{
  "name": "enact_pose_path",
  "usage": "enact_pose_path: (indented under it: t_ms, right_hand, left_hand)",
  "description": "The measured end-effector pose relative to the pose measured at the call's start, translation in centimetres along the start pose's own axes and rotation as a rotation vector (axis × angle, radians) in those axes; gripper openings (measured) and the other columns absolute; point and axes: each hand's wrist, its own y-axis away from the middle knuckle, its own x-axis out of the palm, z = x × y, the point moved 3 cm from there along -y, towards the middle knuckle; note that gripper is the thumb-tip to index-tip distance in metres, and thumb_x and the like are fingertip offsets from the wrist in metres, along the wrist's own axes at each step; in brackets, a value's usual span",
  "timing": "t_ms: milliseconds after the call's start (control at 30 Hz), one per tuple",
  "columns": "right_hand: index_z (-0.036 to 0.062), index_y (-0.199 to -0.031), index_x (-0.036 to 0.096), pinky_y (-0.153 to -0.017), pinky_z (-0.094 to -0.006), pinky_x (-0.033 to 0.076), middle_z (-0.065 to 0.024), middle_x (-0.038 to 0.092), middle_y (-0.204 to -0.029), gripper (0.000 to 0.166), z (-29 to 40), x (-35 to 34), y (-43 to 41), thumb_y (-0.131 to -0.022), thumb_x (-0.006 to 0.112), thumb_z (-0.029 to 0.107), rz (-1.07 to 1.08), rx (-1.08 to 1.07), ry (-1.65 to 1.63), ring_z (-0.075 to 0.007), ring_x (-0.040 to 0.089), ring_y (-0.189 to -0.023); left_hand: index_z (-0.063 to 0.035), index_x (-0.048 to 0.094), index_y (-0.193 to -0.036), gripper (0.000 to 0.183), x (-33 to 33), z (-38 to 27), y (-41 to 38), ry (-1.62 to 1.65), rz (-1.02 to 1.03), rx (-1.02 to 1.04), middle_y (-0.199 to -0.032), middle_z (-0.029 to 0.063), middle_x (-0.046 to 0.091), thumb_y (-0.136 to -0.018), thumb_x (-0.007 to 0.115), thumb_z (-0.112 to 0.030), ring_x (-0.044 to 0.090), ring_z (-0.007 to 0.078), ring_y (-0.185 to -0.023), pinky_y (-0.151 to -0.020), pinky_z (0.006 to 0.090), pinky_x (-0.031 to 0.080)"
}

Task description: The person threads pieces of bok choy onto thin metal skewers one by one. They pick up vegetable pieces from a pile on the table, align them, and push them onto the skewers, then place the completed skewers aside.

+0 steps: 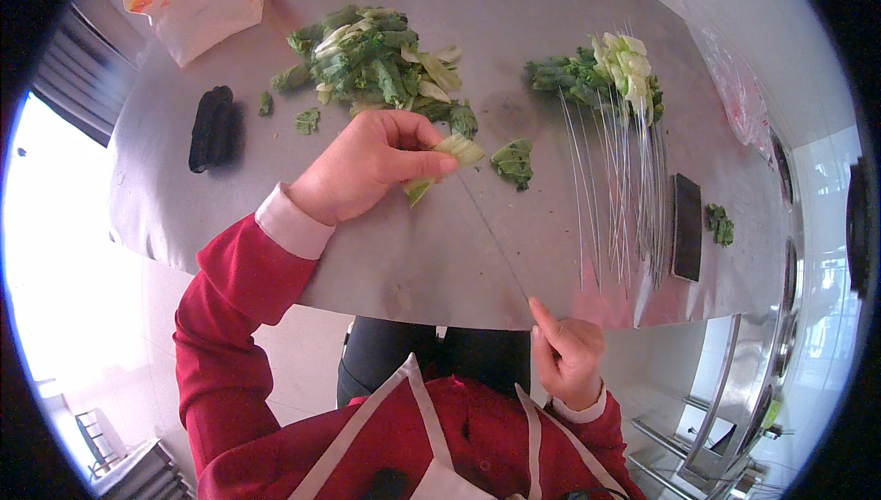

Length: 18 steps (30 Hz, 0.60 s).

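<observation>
My left hand (385, 163) pinches a folded piece of pale green leaf (460, 150) between thumb and fingers. A thin metal skewer (492, 235) runs from that leaf down to my right hand (570, 359), which grips its lower end near the table's front edge. Whether the tip has pierced the leaf is hidden by my left fingers. Beyond my left hand lies a heap of cut leafy greens (375, 59). To the right, several skewers threaded with leaves (623, 66) lie side by side, their bare ends towards me.
A metal table (427, 266) carries everything. At its left are a black rolled object (211, 128) and an orange and white bag (206, 18). A loose leaf (513, 164) lies mid-table. A dark phone (686, 227) rests beside the skewers, near leaf scraps (719, 225) and a clear plastic bag (736, 94).
</observation>
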Motion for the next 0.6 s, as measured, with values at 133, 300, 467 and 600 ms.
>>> enact_pose_path:
  t_ms: [133,300,467,600]
  right_hand:
    - [0.0018,-0.113,0.059,-0.039,-0.0315,0.034,-0.0037,0.042,-0.046,0.041,0.04,0.02,0.00,-0.073,0.060,-0.002,0.007,0.000,0.009,-0.0183,0.041,-0.037]
    - [0.0014,-0.113,0.059,-0.040,-0.0315,0.034,-0.0040,0.043,-0.047,0.040,0.01,0.04,0.03,-0.073,0.060,-0.001,0.021,0.008,0.026,-0.0186,0.042,-0.037]
    - [0.0015,-0.112,0.059,-0.040,-0.0321,0.034,-0.0042,0.043,-0.047,0.039,0.08,0.10,-0.12,-0.073,0.060,-0.001,0.019,0.011,0.004,-0.0189,0.042,-0.037]
    - [0.0019,-0.113,0.059,-0.040,-0.0323,0.033,-0.0043,0.042,-0.046,0.040,0.08,0.15,-0.16,-0.073,0.060,-0.001,0.040,0.021,-0.001,-0.0191,0.042,-0.037]
  left_hand:
    - [-0.0039,0.058,-0.078,0.011,0.18,0.12,0.01,0.032,-0.005,-0.009,-0.070,-0.0018,0.056,-0.078,0.068,-0.008,0.050,0.0051,-0.062,-0.054,0.0202,0.038]
    - [-0.0050,0.056,-0.076,0.013,0.36,-0.18,0.07,0.010,-0.002,-0.021,-0.069,-0.0027,0.055,-0.078,0.069,-0.009,0.049,0.0044,-0.062,-0.054,0.0200,0.037]
    - [-0.0055,0.056,-0.075,0.013,0.37,0.02,0.06,0.023,-0.007,-0.045,-0.069,-0.0029,0.055,-0.077,0.069,-0.008,0.049,0.0043,-0.061,-0.054,0.0198,0.037]
    - [-0.0055,0.056,-0.076,0.013,0.27,0.46,0.03,0.084,0.016,-0.085,-0.069,-0.0019,0.056,-0.077,0.069,-0.007,0.051,0.0055,-0.061,-0.054,0.0198,0.037]
